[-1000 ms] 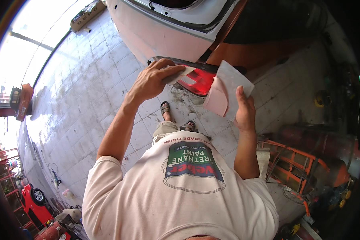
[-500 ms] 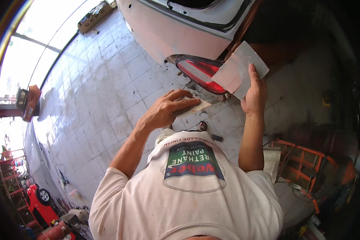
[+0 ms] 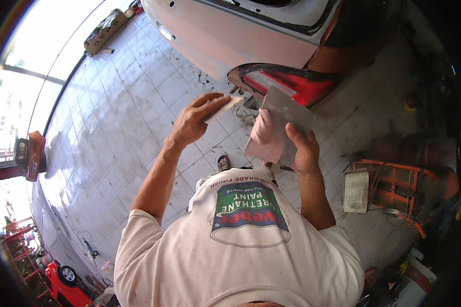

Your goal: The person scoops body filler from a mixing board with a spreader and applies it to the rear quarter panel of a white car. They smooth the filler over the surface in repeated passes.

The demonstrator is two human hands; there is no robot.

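In my right hand (image 3: 306, 149) is a flat grey mixing board (image 3: 291, 113), tilted, with the thumb over its face. A lump of pink putty (image 3: 263, 128) lies on the board's left part, and a smoother pink film spreads below it. My left hand (image 3: 190, 122) grips a thin, flat beige spreader (image 3: 225, 108), its fingers pressed along the top. The spreader's free edge points toward the board, with a gap between them. Just beyond the board is the car's red tail light (image 3: 312, 88), set in a panel (image 3: 235, 43) with patchy pink and white surfaces.
Grey-white floor tiles (image 3: 133, 110) with dark stains surround my feet. To the right stand an orange metal frame (image 3: 394, 187) and a pale rectangular slab (image 3: 356, 192). A long cardboard box (image 3: 106, 31) lies at the far left, and a red toy-like car (image 3: 66, 284) at lower left.
My right hand has brought the board lower and to the left, tilting it so the putty shows. My left hand has shifted left and slightly up with the spreader. The view has turned somewhat.
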